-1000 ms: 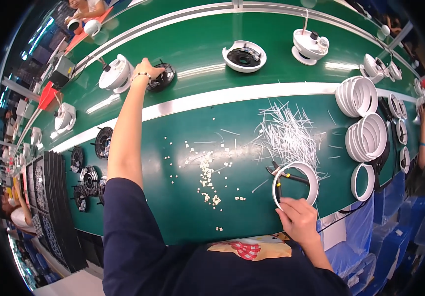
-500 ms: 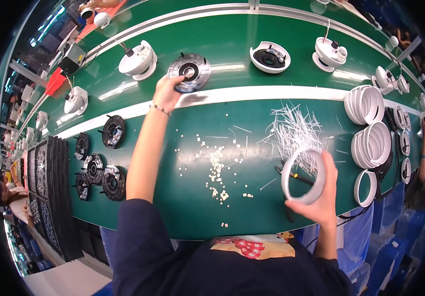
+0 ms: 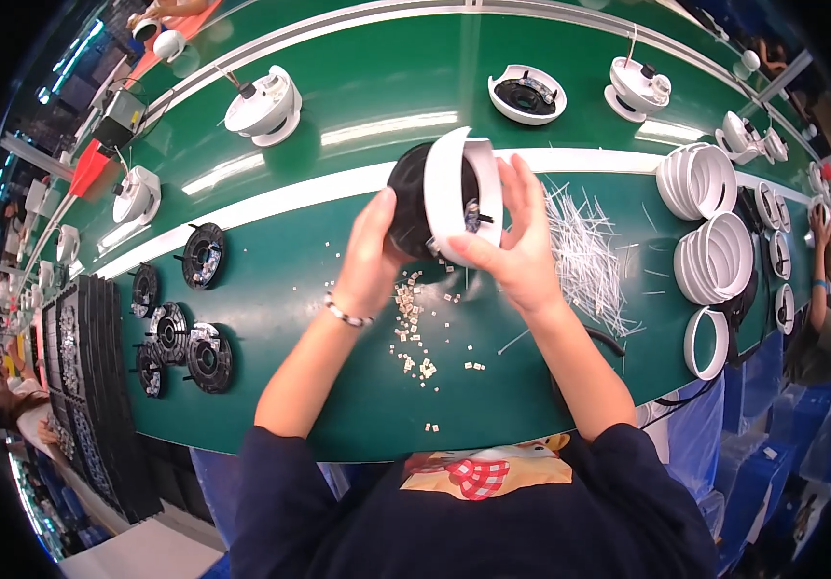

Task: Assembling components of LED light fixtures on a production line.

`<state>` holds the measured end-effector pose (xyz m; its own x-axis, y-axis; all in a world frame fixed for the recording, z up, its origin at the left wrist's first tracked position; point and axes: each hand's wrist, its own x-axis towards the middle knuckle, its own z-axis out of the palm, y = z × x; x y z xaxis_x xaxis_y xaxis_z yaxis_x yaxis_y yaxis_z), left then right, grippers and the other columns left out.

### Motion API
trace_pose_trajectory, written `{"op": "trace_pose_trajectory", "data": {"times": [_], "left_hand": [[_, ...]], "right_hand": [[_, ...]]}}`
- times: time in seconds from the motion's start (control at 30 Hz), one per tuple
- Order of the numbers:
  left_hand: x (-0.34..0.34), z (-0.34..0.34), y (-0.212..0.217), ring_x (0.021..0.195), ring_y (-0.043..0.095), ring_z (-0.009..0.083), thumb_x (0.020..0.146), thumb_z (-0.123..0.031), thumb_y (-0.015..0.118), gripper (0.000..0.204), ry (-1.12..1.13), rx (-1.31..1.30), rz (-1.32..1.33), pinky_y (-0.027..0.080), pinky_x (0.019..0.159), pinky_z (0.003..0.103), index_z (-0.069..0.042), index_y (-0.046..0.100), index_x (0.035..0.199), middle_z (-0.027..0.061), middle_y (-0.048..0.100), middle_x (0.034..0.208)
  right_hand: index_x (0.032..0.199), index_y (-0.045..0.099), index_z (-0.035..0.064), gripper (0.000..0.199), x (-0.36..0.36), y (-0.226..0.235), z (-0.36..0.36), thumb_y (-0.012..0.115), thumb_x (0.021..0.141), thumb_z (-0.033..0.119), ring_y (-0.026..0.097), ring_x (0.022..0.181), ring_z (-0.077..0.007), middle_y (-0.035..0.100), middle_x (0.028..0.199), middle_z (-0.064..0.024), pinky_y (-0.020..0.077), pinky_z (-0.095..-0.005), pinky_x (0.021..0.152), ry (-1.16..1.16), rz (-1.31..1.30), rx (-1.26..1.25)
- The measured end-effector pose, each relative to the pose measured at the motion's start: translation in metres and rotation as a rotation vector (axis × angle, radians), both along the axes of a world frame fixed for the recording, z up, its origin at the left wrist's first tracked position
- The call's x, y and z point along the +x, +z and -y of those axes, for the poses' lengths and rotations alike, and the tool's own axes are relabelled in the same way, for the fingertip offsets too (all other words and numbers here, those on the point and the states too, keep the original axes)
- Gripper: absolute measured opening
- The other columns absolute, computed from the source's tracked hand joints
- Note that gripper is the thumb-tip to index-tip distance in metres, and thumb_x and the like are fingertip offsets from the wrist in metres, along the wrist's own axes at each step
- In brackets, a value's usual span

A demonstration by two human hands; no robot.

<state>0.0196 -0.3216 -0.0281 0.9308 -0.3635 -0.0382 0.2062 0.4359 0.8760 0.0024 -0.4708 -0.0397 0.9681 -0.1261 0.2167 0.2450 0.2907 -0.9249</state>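
Green workbench point(image 3: 271, 309): both held parts now over its middle; half a second back they were well apart. Pile of white sticks point(image 3: 584, 256) lies just beyond the right wrist.

White ring point(image 3: 446, 193): raised off the bench, on edge, brought in from the right. Right hand point(image 3: 522, 261) clamped on it, thumb at the near edge, fingers at the far side.

Black disc point(image 3: 411, 198): carried in from the far left, now against the ring's left side, partly seen through it. Left hand point(image 3: 367, 256) closed on its rim. Judgement: separate fetching has given way to two-handed fitting; whether it is seated, cannot tell.

Small white bits point(image 3: 406, 314): scattered below, untouched.
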Motion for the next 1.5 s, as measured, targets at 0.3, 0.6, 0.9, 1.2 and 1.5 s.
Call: {"op": "trace_pose_trajectory", "data": {"times": [0.3, 0.6, 0.9, 1.2, 1.5], "left_hand": [[0.001, -0.008, -0.015, 0.110, 0.045, 0.0240, 0.067, -0.004, 0.043, 0.055, 0.119, -0.296, 0.030, 0.036, 0.094, 0.040, 0.001, 0.034, 0.121, 0.0120, 0.045, 0.118], [0.000, -0.003, -0.011, 0.111, 0.042, 0.0361, 0.082, -0.040, 0.037, 0.056, 0.014, -0.499, -0.206, 0.033, 0.094, 0.055, -0.003, 0.034, 0.124, 0.0179, 0.043, 0.120], [0.012, -0.012, -0.018, 0.114, 0.041, 0.0337, 0.075, -0.039, 0.038, 0.061, -0.173, -0.669, -0.252, 0.033, 0.094, 0.050, -0.004, 0.034, 0.125, 0.0168, 0.042, 0.123], [0.015, -0.008, -0.022, 0.091, 0.056, 0.0223, 0.083, -0.047, 0.030, 0.055, -0.057, -0.476, -0.178, 0.048, 0.079, 0.035, -0.003, 0.048, 0.110, 0.0129, 0.056, 0.100], [0.010, -0.002, -0.016, 0.101, 0.050, 0.0276, 0.082, -0.048, 0.030, 0.065, -0.032, -0.554, -0.222, 0.039, 0.088, 0.040, 0.002, 0.036, 0.123, 0.0172, 0.050, 0.114]], "right_hand": [[0.128, 0.012, -0.0084, 0.100, 0.007, 0.019, -0.005, 0.078, 0.057, 0.016, 0.034, 0.117, -0.0252, 0.029, 0.124, -0.0198, 0.0330, -0.0346, 0.095, -0.042, -0.010, 0.068], [0.131, 0.013, -0.0037, 0.111, -0.003, 0.013, -0.008, 0.083, 0.048, 0.022, 0.033, 0.120, -0.0278, 0.025, 0.130, -0.0223, 0.0295, -0.0365, 0.099, 0.001, 0.159, -0.677], [0.126, 0.017, -0.0108, 0.109, 0.008, 0.030, 0.000, 0.083, 0.048, 0.026, 0.040, 0.112, -0.0253, 0.035, 0.121, -0.0219, 0.0360, -0.0335, 0.093, 0.040, 0.029, -0.221], [0.129, 0.018, -0.0020, 0.112, -0.011, 0.009, -0.027, 0.083, 0.045, 0.034, 0.027, 0.121, -0.0341, 0.024, 0.127, -0.0237, 0.0275, -0.0390, 0.098, -0.062, 0.172, -0.864], [0.127, 0.015, -0.0093, 0.116, -0.003, 0.028, -0.015, 0.082, 0.045, 0.038, 0.039, 0.112, -0.0286, 0.033, 0.120, -0.0233, 0.0341, -0.0389, 0.094, 0.115, -0.008, -0.061]]}}
